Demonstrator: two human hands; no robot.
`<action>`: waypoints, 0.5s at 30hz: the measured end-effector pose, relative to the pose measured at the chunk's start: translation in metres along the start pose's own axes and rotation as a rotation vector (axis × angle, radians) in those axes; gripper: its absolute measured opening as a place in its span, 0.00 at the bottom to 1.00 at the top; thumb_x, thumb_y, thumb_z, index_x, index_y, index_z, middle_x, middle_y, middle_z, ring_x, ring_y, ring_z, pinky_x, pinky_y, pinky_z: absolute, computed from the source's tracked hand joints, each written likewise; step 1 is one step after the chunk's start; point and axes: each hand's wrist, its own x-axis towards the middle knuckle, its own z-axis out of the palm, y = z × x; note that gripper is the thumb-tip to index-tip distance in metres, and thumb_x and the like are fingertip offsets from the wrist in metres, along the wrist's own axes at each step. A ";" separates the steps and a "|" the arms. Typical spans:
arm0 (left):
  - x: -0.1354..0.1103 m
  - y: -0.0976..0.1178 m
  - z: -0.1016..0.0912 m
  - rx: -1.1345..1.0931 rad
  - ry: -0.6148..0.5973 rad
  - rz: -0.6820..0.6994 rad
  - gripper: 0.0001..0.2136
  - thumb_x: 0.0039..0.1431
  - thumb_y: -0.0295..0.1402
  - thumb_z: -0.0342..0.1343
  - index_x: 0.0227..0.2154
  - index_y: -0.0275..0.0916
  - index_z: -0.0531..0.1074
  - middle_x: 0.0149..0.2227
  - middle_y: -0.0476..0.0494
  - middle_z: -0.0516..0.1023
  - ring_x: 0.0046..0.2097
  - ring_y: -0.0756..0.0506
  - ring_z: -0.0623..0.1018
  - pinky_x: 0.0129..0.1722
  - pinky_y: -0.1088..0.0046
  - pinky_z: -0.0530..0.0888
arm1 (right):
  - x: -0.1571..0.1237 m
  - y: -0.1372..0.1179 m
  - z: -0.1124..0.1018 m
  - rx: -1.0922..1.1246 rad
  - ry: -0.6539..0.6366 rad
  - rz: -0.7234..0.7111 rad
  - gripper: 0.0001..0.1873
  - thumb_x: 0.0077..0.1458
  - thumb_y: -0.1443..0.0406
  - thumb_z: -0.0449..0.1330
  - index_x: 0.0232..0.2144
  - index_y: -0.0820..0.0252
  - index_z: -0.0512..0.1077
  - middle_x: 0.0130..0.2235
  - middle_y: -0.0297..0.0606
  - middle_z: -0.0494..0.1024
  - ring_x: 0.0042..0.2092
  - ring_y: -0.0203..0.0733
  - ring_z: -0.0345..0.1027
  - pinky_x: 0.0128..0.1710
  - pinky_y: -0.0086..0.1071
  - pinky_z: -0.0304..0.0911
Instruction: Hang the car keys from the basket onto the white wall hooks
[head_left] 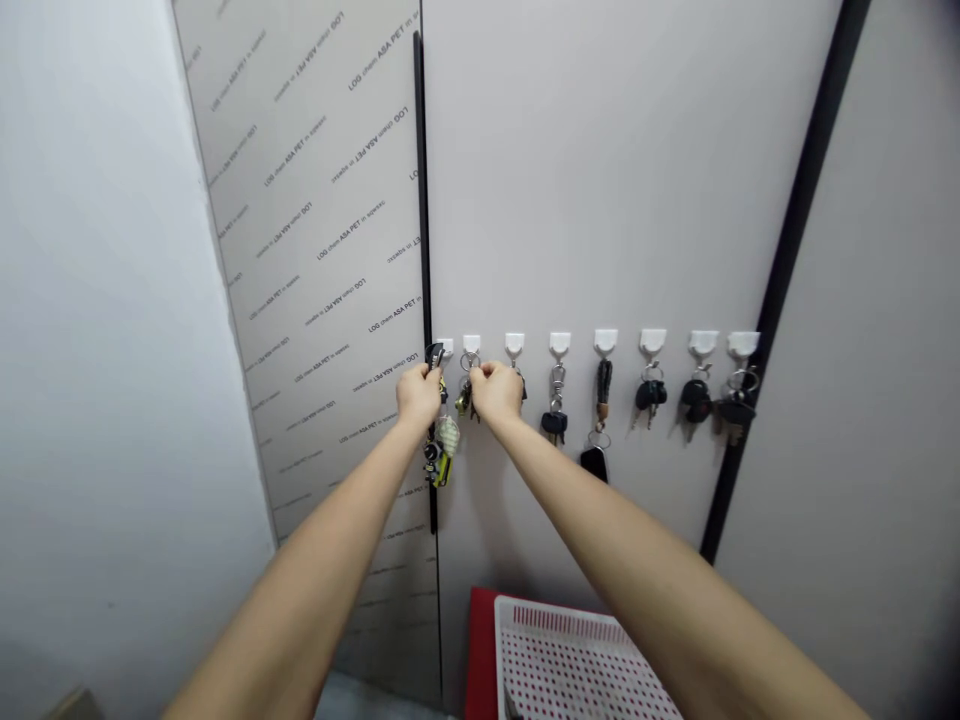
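My left hand (pixel 418 396) is closed on a bunch of keys with charms, at the leftmost white hook (pixel 445 347). A pale patterned charm (pixel 448 434) and a yellow-green tag (pixel 444 470) dangle below the fingers. Whether this bunch still touches its hook I cannot tell. Beside it, my right hand (pixel 496 392) pinches a set of keys (pixel 465 398) whose metal ring (pixel 469 361) is at the second hook (pixel 472 343). Partly behind the right hand, dark keys hang from the third hook (pixel 514 344).
Further right hang a key on a metal clip (pixel 555 424), a braided black strap (pixel 604 388) with a black fob (pixel 594 463), and several more key sets (pixel 697 400). A black vertical strip (pixel 421 200) edges the panel. Below, a white perforated basket (pixel 555 622) rests on a red surface (pixel 481 650).
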 end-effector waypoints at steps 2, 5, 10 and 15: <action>0.006 0.007 -0.006 0.018 0.015 0.004 0.10 0.43 0.34 0.43 0.14 0.36 0.62 0.15 0.53 0.60 0.19 0.54 0.59 0.19 0.80 0.54 | 0.006 -0.003 -0.003 0.017 -0.010 -0.018 0.13 0.42 0.63 0.47 0.23 0.62 0.70 0.25 0.40 0.73 0.28 0.36 0.63 0.26 0.25 0.52; 0.015 0.013 -0.013 0.046 0.033 0.009 0.10 0.43 0.34 0.43 0.16 0.36 0.64 0.16 0.52 0.62 0.20 0.54 0.60 0.19 0.80 0.55 | 0.011 -0.004 -0.009 0.060 -0.040 -0.062 0.12 0.41 0.64 0.48 0.22 0.62 0.69 0.24 0.38 0.72 0.28 0.35 0.63 0.26 0.25 0.52; 0.026 0.020 -0.020 0.161 -0.219 -0.001 0.08 0.42 0.32 0.45 0.17 0.35 0.67 0.13 0.52 0.60 0.18 0.54 0.59 0.19 0.79 0.55 | 0.000 0.010 -0.029 0.129 -0.137 -0.085 0.10 0.40 0.65 0.48 0.20 0.63 0.67 0.21 0.34 0.70 0.24 0.31 0.60 0.25 0.23 0.51; 0.039 0.026 -0.024 0.169 -0.234 0.000 0.09 0.42 0.32 0.45 0.17 0.34 0.67 0.12 0.52 0.58 0.16 0.54 0.58 0.18 0.79 0.54 | -0.038 0.061 -0.055 0.127 -0.401 -0.145 0.09 0.39 0.65 0.48 0.16 0.64 0.64 0.17 0.30 0.64 0.21 0.29 0.55 0.22 0.22 0.49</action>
